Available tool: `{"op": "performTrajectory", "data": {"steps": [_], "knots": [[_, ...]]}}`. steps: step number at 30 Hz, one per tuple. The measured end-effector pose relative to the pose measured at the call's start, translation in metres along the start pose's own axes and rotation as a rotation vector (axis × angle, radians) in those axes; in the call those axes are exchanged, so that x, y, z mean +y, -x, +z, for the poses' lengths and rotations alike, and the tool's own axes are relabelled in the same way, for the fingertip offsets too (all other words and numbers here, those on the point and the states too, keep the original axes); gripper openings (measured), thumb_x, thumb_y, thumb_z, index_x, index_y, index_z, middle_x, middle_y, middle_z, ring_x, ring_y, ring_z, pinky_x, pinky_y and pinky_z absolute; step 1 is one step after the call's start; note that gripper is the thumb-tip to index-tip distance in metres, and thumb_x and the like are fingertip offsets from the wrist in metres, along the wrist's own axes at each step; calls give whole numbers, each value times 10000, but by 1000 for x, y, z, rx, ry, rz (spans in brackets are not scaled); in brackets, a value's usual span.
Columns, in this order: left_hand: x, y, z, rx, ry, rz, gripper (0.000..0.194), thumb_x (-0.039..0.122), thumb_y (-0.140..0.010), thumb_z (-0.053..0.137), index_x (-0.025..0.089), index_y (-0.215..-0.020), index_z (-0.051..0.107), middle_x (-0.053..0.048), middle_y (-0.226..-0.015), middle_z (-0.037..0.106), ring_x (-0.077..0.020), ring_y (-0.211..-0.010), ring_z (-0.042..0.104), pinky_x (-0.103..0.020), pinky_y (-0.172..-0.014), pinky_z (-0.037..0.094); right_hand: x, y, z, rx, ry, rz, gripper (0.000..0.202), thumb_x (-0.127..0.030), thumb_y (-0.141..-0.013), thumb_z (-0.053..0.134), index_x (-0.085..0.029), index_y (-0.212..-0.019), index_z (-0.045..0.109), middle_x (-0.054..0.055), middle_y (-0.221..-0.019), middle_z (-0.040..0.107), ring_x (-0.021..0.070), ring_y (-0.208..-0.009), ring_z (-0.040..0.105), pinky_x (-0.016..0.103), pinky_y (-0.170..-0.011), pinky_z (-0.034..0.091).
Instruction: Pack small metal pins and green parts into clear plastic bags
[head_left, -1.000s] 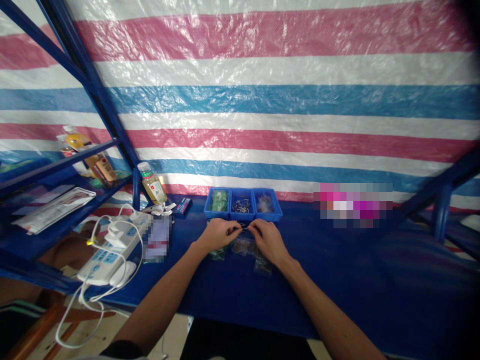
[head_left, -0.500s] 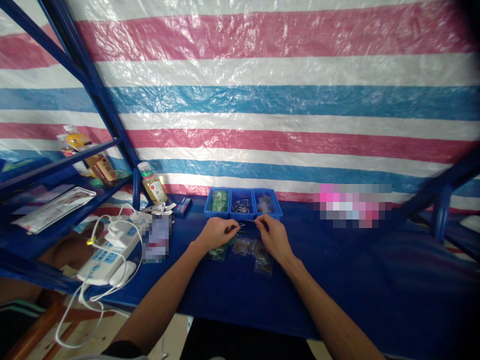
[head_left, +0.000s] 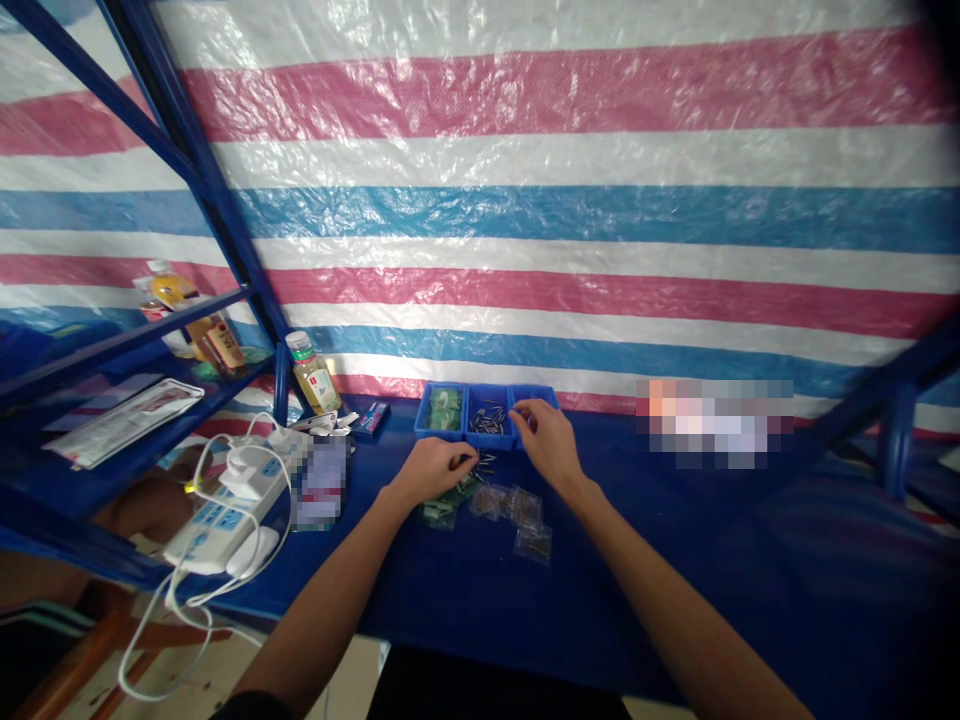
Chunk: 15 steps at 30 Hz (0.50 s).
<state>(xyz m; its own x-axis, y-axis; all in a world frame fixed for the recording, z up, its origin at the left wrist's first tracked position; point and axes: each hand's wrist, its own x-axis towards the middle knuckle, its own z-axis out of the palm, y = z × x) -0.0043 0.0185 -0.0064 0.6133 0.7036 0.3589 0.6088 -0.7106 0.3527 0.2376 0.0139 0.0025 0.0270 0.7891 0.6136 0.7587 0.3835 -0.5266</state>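
Note:
My left hand [head_left: 437, 468] is closed in a pinch just in front of the blue bins; what its fingertips hold, if anything, is too small to make out. Slim metal pieces [head_left: 486, 462] lie on the table beside those fingertips. Fingers bent together, my right hand [head_left: 549, 440] hovers at the front of the right bin [head_left: 553, 393], hiding most of its inside. Whether something is between its fingertips I cannot tell. More slim metal pieces [head_left: 489, 420] fill the middle bin [head_left: 469, 432]. Green packets [head_left: 445, 408] lie in the left bin [head_left: 421, 425].
Small clear bags [head_left: 517, 507] and green packets [head_left: 439, 513] lie on the blue table [head_left: 487, 610] between my forearms. Leftward are a white power strip [head_left: 225, 520] with looping cables, a small blue box [head_left: 371, 419] and a bottle [head_left: 315, 375]. A striped sheet [head_left: 525, 230] hangs behind.
My right hand has moved up and forward from the table before the bins to the right bin's front. The slim metal piece at its fingertips no longer shows. My left hand has barely moved.

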Motion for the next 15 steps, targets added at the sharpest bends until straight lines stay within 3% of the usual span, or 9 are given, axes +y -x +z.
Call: {"op": "performTrajectory", "data": {"steps": [2, 8, 15], "knots": [[-1, 0, 1, 11, 0, -6, 158, 308, -951, 619, 245, -977, 762, 36, -612, 652, -106, -558, 585, -221, -601, 343, 0, 17, 1, -46, -37, -21, 204, -339, -996, 538, -198, -972, 683, 59, -851, 695, 215, -733, 621, 327, -741, 461], [-2, 2, 6, 8, 7, -11, 164, 299, -955, 613, 235, -962, 764, 39, -572, 612, -102, -526, 538, -222, -594, 321, -3, 50, 7, -368, -19, -170, 132, -271, -988, 579, -233, -979, 705, 40, -916, 696, 208, -828, 644, 315, -769, 470], [0, 2, 9, -6, 4, 23, 193, 313, -962, 602, 216, -951, 768, 29, -561, 596, -105, -519, 520, -229, -582, 313, 5, 53, 18, -398, 3, -202, 39, -239, -943, 663, -224, -943, 699, 52, -940, 682, 231, -918, 617, 369, -877, 464]]}}
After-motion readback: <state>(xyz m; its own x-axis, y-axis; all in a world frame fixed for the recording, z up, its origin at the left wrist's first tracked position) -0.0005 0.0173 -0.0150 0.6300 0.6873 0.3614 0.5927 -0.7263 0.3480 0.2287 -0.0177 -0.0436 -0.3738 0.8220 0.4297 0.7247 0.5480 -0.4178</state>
